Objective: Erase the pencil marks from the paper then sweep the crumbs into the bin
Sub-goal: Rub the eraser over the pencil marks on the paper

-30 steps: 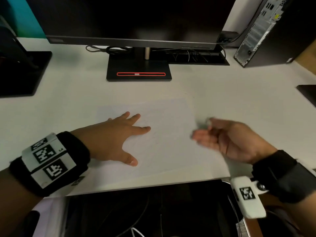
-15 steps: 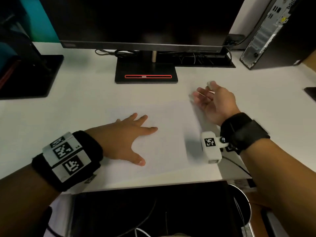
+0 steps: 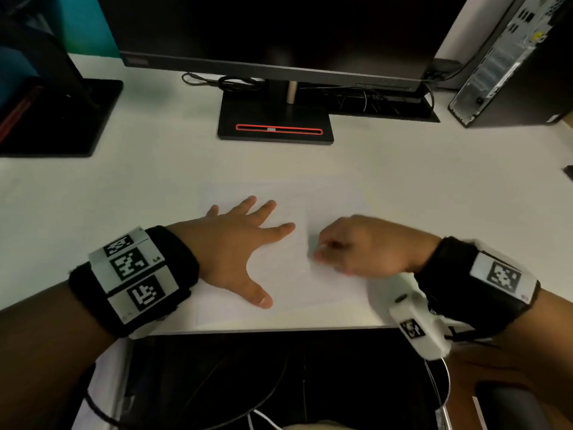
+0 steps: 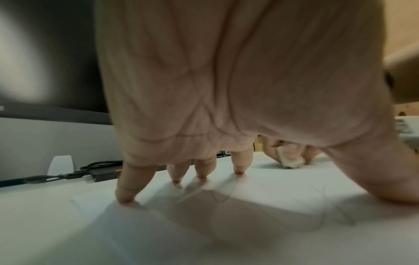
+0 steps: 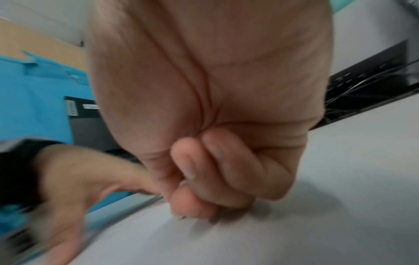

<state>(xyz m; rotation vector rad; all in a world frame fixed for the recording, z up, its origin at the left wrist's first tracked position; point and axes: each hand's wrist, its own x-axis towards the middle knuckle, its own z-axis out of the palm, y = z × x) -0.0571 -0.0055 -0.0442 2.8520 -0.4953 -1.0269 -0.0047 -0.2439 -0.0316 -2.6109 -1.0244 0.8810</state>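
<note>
Near front edge of desk point(image 3: 434, 187), paper point(image 3: 288, 283) lies flat; my left hand point(image 3: 229, 246) spread, pressing it. Right hand point(image 3: 359, 246) pinches what looks like eraser point(image 4: 290, 160), blurred. Erasing step; next: short firm strokes over pencil marks point(image 4: 224, 195), sheet pinned.

White paper point(image 3: 288, 274) on white desk point(image 3: 124, 187), whitish eraser point(image 4: 290, 160), black wristbands point(image 3: 173, 259) with black-and-white square-patterned tags point(image 3: 130, 265).

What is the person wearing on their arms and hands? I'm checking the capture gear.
Both forearms are bare, with no sleeves or gloves. The left wrist wears a wide black band with white plates printed with black square codes. The right wrist wears the same, plus a white coded camera block.
</note>
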